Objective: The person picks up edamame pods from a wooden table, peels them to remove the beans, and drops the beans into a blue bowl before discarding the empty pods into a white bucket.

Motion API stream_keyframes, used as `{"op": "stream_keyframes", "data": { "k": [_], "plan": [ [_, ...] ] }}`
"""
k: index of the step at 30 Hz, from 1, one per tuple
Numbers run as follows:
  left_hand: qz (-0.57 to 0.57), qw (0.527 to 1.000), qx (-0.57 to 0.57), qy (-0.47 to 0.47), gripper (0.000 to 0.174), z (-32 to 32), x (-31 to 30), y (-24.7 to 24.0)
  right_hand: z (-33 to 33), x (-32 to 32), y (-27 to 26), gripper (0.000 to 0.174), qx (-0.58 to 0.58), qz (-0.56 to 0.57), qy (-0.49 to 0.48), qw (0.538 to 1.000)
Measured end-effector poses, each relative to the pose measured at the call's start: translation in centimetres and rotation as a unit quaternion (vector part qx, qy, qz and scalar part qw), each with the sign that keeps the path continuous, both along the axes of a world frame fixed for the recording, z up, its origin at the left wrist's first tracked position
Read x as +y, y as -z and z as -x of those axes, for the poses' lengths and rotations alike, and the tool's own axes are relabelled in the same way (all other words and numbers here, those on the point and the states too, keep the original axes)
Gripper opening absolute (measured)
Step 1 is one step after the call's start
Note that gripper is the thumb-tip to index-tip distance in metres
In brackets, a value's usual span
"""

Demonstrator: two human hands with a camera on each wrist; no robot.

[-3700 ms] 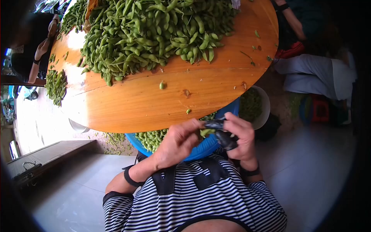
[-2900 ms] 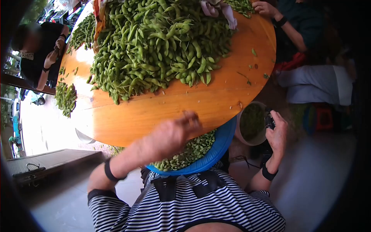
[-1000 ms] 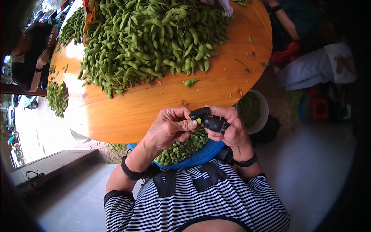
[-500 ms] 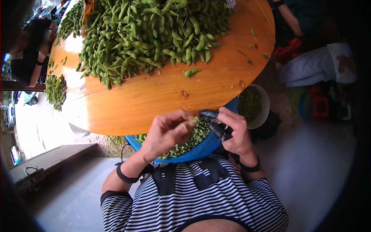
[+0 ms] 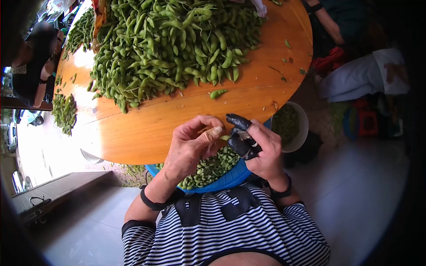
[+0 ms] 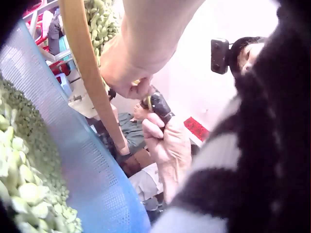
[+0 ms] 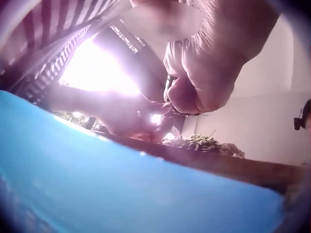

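Thumb and forefinger of my left hand (image 5: 188,144) pinch a green soybean pod (image 5: 225,138) above the near table edge. The pod's other end meets the black-covered thumb of my right hand (image 5: 266,150), whose forefinger also wears a black cover (image 5: 238,121) and stands raised over the pod. Directly below both hands, a blue basin (image 5: 227,178) holds shelled green beans (image 5: 206,170). In the left wrist view, the right hand (image 6: 167,145) faces the left hand (image 6: 131,58) at the pod. The right wrist view is largely washed out by glare.
A big heap of pods (image 5: 164,48) covers the far side of the round wooden table (image 5: 133,137). One loose pod (image 5: 218,93) lies nearer. To the right stands a white bucket (image 5: 303,126) of green husks. Other people sit left and right of the table.
At 2.9 s the hands were apart, the left over the table, the right beside the bucket. They have since come together at a pod; a loose pod now lies before the heap.
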State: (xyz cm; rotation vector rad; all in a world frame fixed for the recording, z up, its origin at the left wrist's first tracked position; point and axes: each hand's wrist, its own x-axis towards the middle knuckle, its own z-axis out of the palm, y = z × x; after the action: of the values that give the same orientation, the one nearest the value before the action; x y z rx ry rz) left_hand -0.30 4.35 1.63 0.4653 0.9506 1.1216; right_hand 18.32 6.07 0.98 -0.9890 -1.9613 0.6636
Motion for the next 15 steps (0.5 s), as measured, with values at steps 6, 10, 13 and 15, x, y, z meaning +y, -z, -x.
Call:
{"op": "stream_keyframes", "data": {
  "k": [6,10,13,15],
  "plan": [
    [0.062,0.971,-0.055,0.225,0.027,2.0,0.1,-0.4,-0.9,0.1,-1.0,0.055,-0.063,-0.097,-0.075,0.99],
    [0.028,0.983,-0.077,0.166,0.022,1.4,-0.4,0.0,-0.7,0.4,-0.4,0.043,0.082,0.121,0.025,0.989],
    [-0.005,0.992,0.005,0.122,0.016,0.9,-0.7,0.5,-1.2,-0.2,-1.3,0.042,0.242,0.408,-0.083,0.876],
    [-0.022,0.991,0.058,0.12,0.012,0.5,-0.9,0.8,-1.5,-0.5,-1.0,0.04,0.296,0.482,-0.128,0.815]
  ]
}}
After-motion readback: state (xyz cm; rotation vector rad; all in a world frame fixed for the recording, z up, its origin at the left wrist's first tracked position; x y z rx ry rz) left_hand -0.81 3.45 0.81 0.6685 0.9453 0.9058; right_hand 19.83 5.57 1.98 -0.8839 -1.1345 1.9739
